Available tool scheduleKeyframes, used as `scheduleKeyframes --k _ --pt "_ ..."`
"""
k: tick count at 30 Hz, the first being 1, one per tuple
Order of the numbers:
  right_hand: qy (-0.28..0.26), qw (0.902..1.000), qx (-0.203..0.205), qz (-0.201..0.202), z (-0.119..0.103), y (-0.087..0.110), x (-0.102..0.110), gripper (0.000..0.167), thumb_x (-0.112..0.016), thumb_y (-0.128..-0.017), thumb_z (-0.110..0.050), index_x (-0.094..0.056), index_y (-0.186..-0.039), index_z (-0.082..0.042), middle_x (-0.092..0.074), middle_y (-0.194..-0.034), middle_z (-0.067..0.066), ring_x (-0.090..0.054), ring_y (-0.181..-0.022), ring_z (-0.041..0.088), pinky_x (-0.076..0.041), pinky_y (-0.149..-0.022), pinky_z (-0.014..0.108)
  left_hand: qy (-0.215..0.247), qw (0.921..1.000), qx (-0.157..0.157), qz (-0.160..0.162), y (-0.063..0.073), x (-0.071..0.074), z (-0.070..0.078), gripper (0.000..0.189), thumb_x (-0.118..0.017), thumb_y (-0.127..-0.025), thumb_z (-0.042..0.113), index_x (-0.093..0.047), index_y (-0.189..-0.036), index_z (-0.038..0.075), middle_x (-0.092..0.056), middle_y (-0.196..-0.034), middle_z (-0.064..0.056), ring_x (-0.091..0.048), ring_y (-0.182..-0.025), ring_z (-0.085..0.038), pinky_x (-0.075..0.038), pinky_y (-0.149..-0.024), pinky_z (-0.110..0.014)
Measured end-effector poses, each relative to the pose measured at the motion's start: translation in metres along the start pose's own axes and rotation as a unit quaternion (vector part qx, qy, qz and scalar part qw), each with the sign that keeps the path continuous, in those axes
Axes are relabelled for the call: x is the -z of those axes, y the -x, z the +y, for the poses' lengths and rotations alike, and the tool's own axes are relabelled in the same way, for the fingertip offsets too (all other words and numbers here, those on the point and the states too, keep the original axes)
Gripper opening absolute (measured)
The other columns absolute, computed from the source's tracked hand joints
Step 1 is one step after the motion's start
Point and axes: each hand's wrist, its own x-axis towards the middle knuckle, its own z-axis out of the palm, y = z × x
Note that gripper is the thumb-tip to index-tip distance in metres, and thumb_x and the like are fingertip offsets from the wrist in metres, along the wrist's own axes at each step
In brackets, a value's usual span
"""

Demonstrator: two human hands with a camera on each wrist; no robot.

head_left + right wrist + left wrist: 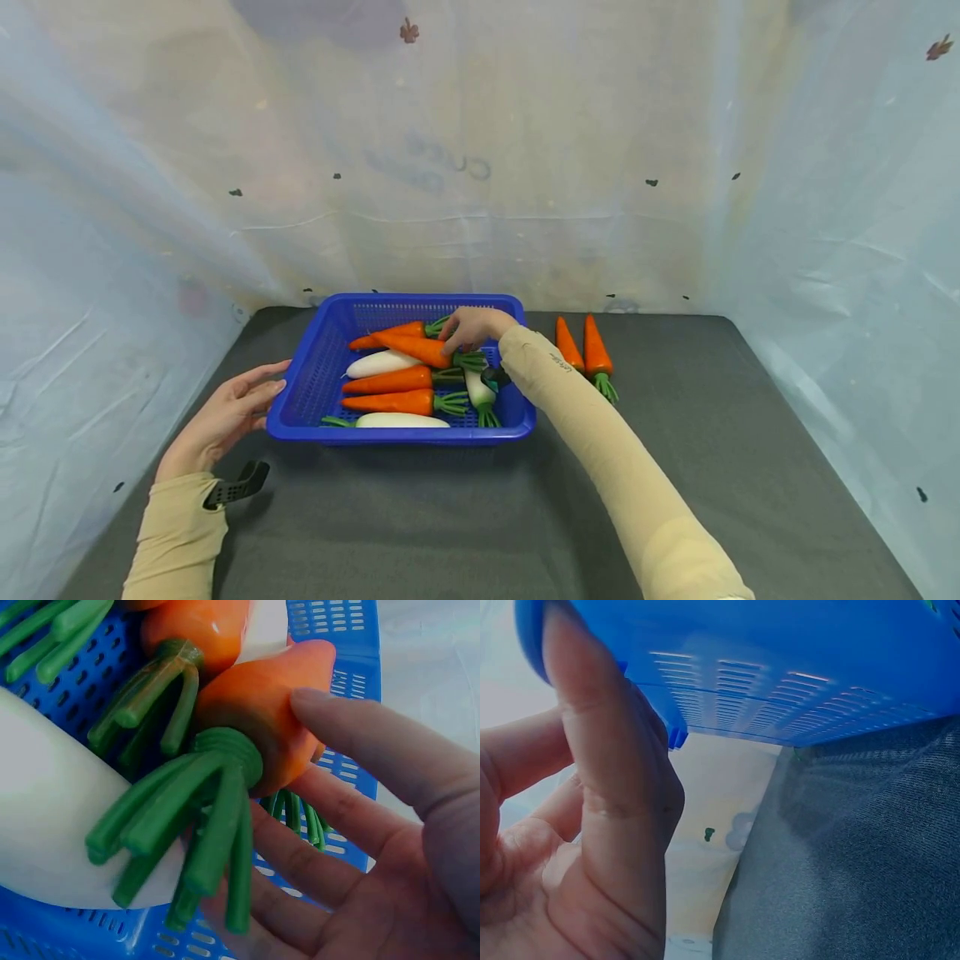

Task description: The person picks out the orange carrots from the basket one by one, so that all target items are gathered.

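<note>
My right hand (467, 327) pinches an orange carrot (408, 347) near its green top, inside the blue plastic basket (401, 435). In the right wrist view the thumb lies on the carrot (251, 705) and the fingers reach beneath it. My left hand (236, 408) touches the basket's left rim from outside, its fingers fairly straight. Around the held carrot lie an upper carrot (408, 329), two lower carrots (390, 381), and white radishes (381, 363), one of them upright-turned with green leaves (487, 414) at the right.
Two more carrots (597, 346) lie on the grey cloth (675, 433) right of the basket, beside the right forearm. Pale plastic sheeting (480, 208) rises behind the table and along both sides.
</note>
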Motion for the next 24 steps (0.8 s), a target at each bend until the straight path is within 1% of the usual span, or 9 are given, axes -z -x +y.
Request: scheduleKeyframes --k 3,6,12,18,24 --pt "-0.003 1.0 -0.003 0.003 0.001 0.0 -0.002 0.04 -0.071 -0.088 -0.024 -0.062 -0.125 -0.01 -0.055 -0.129 0.009 -0.059 -0.106 0.027 -0.045 -0.094 0.042 -0.001 1.0 0.004 -0.002 0.0 0.0 -0.001 0.055 -0.051 -0.101 0.024 -0.029 -0.148 0.006 -0.069 -0.106 0.001 -0.067 -0.09 -0.019 -0.055 -0.073 -0.037" --pt "0.005 1.0 -0.005 0.006 0.0 0.001 -0.005 0.04 -0.071 -0.088 -0.024 -0.061 -0.125 -0.011 -0.056 -0.126 0.007 -0.058 -0.103 0.025 -0.047 -0.092 0.041 0.0 1.0 0.007 -0.005 0.001 0.001 -0.002 0.055 -0.051 -0.101 0.024 -0.029 -0.148 0.006 -0.069 -0.107 0.001 -0.067 -0.091 -0.019 -0.055 -0.075 -0.037" --pt "0.003 0.9998 -0.015 0.013 -0.005 0.004 -0.006 0.041 -0.071 -0.088 -0.021 -0.059 -0.126 -0.011 -0.055 -0.124 0.008 -0.059 -0.1 0.026 -0.049 -0.089 0.041 0.004 0.9999 0.006 -0.009 0.0 0.001 -0.002 0.057 -0.051 -0.101 0.025 -0.027 -0.149 0.006 -0.068 -0.108 0.001 -0.067 -0.091 -0.018 -0.055 -0.075 -0.036" --pt "0.011 0.9998 -0.006 0.018 -0.005 0.008 -0.003 0.043 -0.072 -0.086 -0.02 -0.058 -0.127 -0.011 -0.057 -0.118 0.009 -0.061 -0.093 0.024 -0.052 -0.083 0.038 -0.001 1.0 0.008 -0.004 0.001 0.0 -0.001 0.059 -0.051 -0.1 0.026 -0.026 -0.149 0.005 -0.068 -0.108 0.002 -0.067 -0.092 -0.018 -0.055 -0.075 -0.036" --pt "-0.051 0.9985 0.014 0.014 -0.001 0.017 0.006 0.048 -0.075 -0.083 -0.019 -0.057 -0.127 -0.011 -0.062 -0.107 0.007 -0.06 -0.084 0.023 -0.053 -0.075 0.035 -0.007 0.9999 0.01 -0.003 0.001 -0.001 0.001 0.061 -0.052 -0.1 0.026 -0.024 -0.15 0.004 -0.068 -0.108 0.003 -0.067 -0.092 -0.017 -0.054 -0.075 -0.036"
